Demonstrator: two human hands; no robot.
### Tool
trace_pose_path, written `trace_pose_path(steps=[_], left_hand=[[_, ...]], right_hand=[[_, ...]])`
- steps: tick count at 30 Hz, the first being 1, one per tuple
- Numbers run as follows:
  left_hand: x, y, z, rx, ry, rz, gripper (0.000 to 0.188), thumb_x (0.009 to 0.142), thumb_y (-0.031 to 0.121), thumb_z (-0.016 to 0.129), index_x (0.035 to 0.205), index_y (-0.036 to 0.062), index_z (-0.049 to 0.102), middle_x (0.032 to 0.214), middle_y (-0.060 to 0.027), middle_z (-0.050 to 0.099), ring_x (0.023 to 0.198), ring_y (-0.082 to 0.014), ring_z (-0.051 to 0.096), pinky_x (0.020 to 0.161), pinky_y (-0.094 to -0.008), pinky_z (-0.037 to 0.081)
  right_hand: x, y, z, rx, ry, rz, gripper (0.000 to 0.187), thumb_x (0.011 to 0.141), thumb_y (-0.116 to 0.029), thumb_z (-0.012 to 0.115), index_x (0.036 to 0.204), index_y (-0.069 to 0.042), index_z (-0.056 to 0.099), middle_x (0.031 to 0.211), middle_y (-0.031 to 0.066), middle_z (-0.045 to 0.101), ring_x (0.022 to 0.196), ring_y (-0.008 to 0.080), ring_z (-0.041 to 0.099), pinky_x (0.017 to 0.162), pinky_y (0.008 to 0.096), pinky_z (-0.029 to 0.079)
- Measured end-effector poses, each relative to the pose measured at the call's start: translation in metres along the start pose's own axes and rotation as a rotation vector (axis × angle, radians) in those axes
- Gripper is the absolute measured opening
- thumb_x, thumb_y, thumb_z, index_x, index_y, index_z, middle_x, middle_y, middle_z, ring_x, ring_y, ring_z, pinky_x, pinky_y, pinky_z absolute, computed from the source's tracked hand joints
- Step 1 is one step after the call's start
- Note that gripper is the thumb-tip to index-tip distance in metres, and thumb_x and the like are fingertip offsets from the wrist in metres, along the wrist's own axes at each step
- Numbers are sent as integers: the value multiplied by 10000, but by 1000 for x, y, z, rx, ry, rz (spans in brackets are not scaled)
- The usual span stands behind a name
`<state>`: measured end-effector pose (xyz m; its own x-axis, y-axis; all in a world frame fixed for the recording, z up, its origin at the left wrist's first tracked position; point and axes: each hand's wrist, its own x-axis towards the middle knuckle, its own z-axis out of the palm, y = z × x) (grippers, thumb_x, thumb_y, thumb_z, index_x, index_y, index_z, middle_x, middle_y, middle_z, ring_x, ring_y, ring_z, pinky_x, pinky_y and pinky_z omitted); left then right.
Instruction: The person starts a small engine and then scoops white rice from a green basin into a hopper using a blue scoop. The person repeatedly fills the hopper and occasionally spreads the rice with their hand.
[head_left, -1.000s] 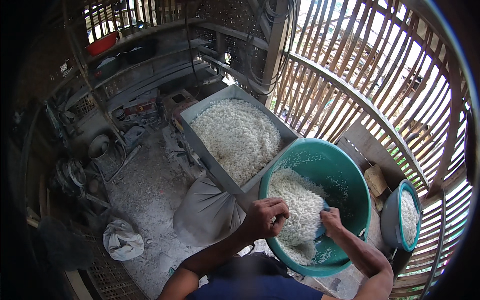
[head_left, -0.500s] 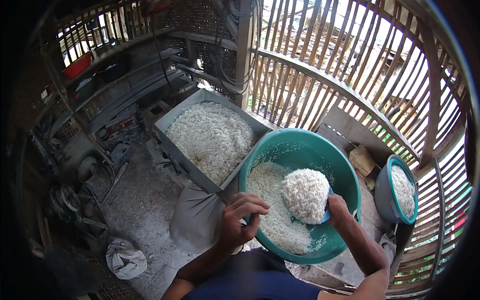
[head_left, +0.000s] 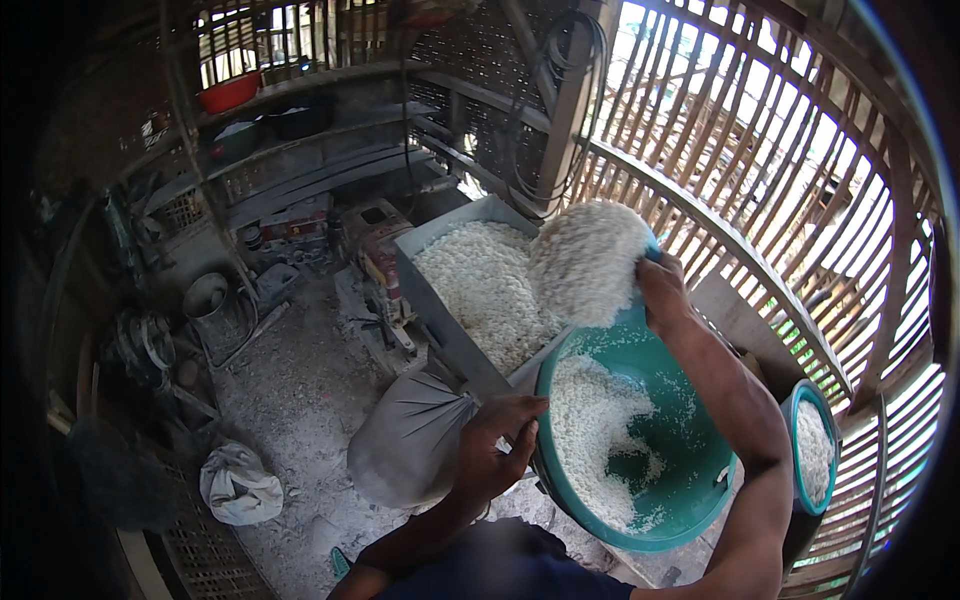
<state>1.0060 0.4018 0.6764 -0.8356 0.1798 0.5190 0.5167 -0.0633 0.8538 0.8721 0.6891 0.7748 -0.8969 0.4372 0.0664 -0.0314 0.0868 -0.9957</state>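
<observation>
My right hand grips the edge of a blue scoop heaped with white, rice-like grain. It is raised over the corner where a metal tray meets the large green tub. The load is smeared by motion and covers part of both. In the tub, grain lies banked along the left side, with bare green showing on the right. A broad bed of the same grain fills the tray. My left hand pinches the tub's left rim between thumb and fingers.
A tied grey sack slumps below the tray. At the right stands a teal-rimmed bucket of grain, beside the slatted wall. A crumpled white sack and a metal pot are on the left floor.
The loaded scoop has risen out of the tub and gone up toward the tray in my right hand. My left hand has come onto the tub's rim. The view has swung left.
</observation>
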Motion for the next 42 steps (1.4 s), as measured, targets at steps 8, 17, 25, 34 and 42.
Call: trace_pose_path(steps=[8, 17, 25, 34, 42], left_hand=[[-3, 4, -28, 83, -3, 77, 248, 893, 23, 687, 1131, 69, 740, 1175, -111, 736, 1088, -279, 703, 924, -375, 562], [-13, 9, -37, 14, -144, 121, 194, 918, 45, 706, 1105, 81, 738, 1148, -70, 752, 1085, -241, 700, 942, -371, 562], [-21, 9, -35, -76, -313, 229, 159, 878, 49, 761, 1037, 61, 754, 1069, -75, 762, 1035, -279, 710, 910, -391, 560], [15, -15, 19, -136, -306, 305, 138, 896, 54, 723, 1033, 37, 733, 984, -110, 748, 957, -289, 715, 883, -414, 529], [24, -33, 67, 104, -281, 196, 163, 923, 115, 700, 1065, 66, 764, 984, -128, 764, 857, -269, 743, 784, -379, 575]], right_hand=[[20, -57, 83, -707, 22, -889, 483, 896, -4, 506, 1368, -40, 604, 1103, 260, 721, 993, 431, 710, 890, 497, 556], [4, -69, 91, -742, 17, -915, 520, 886, 70, 495, 1384, -41, 598, 1151, 180, 750, 926, 303, 761, 845, 430, 603], [-79, -21, -69, -341, 54, -471, 428, 1005, -33, 399, 1397, 71, 535, 1144, 185, 716, 878, 252, 748, 410, 314, 563], [-186, 153, -211, -1147, 532, 81, 327, 830, -141, 533, 1073, -49, 731, 954, 278, 711, 988, 469, 685, 898, 533, 512], [-118, 245, -179, -385, 259, 244, 243, 804, -78, 557, 928, 35, 733, 816, 81, 704, 762, 210, 657, 684, 377, 518]])
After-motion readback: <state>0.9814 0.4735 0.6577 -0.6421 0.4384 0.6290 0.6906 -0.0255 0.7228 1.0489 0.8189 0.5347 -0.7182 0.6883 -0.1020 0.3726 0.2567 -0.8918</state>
